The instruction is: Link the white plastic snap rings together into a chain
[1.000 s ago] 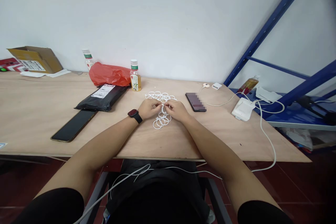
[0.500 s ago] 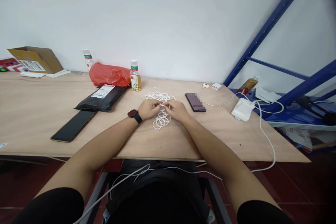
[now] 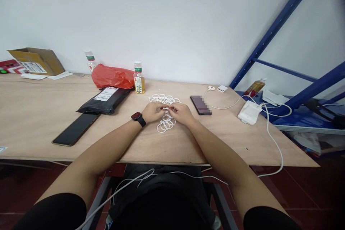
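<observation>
Several white plastic rings lie in a loose, partly overlapping group on the wooden table. Some are on the near side of my hands, others just beyond them. My left hand, with a black watch on its wrist, pinches a small white ring from the left. From the other side my right hand pinches the same white piece, its fingertips close to those of the left. Fingers cover most of the held ring, so its exact form is hidden.
Right of my hands lies a dark phone, then a white charger with cables. To the left are another phone, a black parcel, a red plastic bag and a drink bottle. A blue metal frame stands at right.
My fingertips have shifted slightly around the small white ring, and less of it shows between them now. The rings on the table have stayed in place.
</observation>
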`<state>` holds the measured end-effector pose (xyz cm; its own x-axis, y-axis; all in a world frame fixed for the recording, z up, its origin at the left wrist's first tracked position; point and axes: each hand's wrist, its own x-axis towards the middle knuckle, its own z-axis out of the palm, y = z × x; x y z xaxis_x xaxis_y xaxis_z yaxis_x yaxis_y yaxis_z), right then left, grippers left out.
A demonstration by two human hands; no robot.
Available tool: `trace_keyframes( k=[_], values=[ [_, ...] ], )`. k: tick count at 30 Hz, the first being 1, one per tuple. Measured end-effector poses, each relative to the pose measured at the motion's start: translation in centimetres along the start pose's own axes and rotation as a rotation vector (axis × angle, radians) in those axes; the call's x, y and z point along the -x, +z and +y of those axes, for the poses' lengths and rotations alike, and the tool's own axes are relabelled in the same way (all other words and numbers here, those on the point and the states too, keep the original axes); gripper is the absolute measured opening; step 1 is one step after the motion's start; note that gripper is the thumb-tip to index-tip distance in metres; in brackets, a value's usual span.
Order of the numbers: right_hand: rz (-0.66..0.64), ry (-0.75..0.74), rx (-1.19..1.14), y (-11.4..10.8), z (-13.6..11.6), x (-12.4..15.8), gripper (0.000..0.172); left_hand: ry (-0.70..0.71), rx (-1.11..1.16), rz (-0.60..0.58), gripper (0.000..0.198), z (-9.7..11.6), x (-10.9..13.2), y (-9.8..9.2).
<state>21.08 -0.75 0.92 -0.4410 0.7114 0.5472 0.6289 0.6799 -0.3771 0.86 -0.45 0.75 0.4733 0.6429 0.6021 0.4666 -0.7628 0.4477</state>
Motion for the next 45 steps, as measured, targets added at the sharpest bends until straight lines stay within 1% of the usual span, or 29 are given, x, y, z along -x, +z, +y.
trace_keyframes(
  k=[4, 9, 15, 17, 20, 23, 25, 27, 29, 33, 36, 38, 40, 42, 45],
  values=[
    [-0.008, 0.019, -0.009, 0.1, 0.0, 0.0, 0.011, 0.006, -0.029, 0.0, 0.037, 0.0, 0.0, 0.1],
    [-0.019, 0.018, -0.005, 0.3, 0.1, 0.0, 0.01, 0.001, -0.068, 0.016, 0.033, 0.0, -0.2, 0.2],
    [-0.063, 0.0, -0.026, 0.2, -0.1, -0.1, 0.009, -0.013, -0.042, 0.012, 0.029, -0.2, -0.3, 0.1],
    [-0.041, 0.019, -0.03, 0.0, -0.2, -0.2, 0.011, -0.022, -0.05, 0.0, 0.027, -0.3, -0.3, 0.1],
    [0.031, 0.084, -0.035, -0.6, 0.1, -0.3, 0.014, -0.037, -0.059, -0.034, 0.028, -0.3, -0.2, 0.2],
    [0.098, 0.168, -0.012, -1.1, 1.0, -0.5, 0.015, -0.073, -0.051, -0.047, 0.029, -0.4, -0.1, 0.4],
    [0.106, 0.231, 0.027, -1.3, 1.8, -0.5, 0.014, -0.131, -0.058, -0.053, 0.028, -0.4, 0.0, 0.5],
    [0.082, 0.293, 0.07, -1.4, 2.6, -0.5, 0.015, -0.193, -0.082, -0.076, 0.026, -0.5, 0.1, 0.5],
    [0.044, 0.337, 0.108, -1.4, 3.2, -0.5, 0.02, -0.213, -0.108, -0.118, 0.022, -0.6, 0.2, 0.4],
    [-0.031, 0.387, 0.156, -1.7, 3.8, -0.5, 0.024, -0.113, -0.122, -0.208, 0.019, -0.8, 0.1, 0.4],
    [-0.167, 0.412, 0.152, -2.3, 3.6, -0.4, 0.024, -0.044, -0.09, -0.272, 0.021, -0.8, 0.1, 0.4],
    [-0.292, 0.387, 0.146, -2.6, 3.4, -0.3, 0.024, -0.035, -0.071, -0.308, 0.022, -0.8, 0.1, 0.5],
    [-0.378, 0.344, 0.152, -2.7, 3.2, -0.2, 0.026, -0.041, -0.061, -0.334, 0.022, -0.7, 0.0, 0.5],
    [-0.398, 0.323, 0.165, -2.7, 3.2, -0.2, 0.027, -0.047, -0.055, -0.346, 0.022, -0.6, 0.0, 0.4],
    [-0.354, 0.312, 0.162, -2.6, 3.3, -0.2, 0.026, -0.085, -0.042, -0.345, 0.022, -0.1, -0.1, 0.3]
  ],
)
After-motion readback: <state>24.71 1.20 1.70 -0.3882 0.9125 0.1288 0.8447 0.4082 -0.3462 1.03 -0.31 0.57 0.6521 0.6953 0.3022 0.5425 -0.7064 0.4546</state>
